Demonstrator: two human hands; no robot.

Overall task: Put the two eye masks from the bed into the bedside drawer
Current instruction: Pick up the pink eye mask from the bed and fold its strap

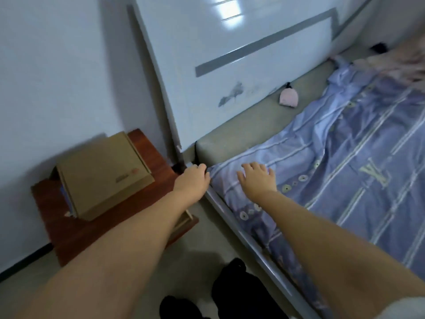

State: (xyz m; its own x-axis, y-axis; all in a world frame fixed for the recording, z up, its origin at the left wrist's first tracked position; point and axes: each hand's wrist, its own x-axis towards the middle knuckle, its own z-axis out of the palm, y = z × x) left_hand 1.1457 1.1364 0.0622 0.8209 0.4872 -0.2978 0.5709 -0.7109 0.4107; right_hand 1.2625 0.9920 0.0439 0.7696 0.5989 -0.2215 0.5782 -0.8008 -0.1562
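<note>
A pink eye mask (288, 98) with a dark strap lies on the bare mattress strip by the headboard. A small black thing (379, 47), perhaps the second mask, sits further back near the headboard; it is too blurred to be sure. My left hand (192, 179) is at the bed's corner, fingers curled at the edge of the blue sheet; whether it grips the sheet is unclear. My right hand (257, 177) lies flat and open on the blue striped sheet (345, 157), well short of the pink mask. The red-brown bedside cabinet (76, 231) stands left of the bed; its drawer front is mostly hidden by my left arm.
A cardboard box (103, 173) lies on top of the bedside cabinet. The white glossy headboard (230, 54) rises behind the mattress. A pinkish blanket (395, 63) is bunched at the far right. Dark shapes, perhaps shoes (236, 293), are on the floor between cabinet and bed frame.
</note>
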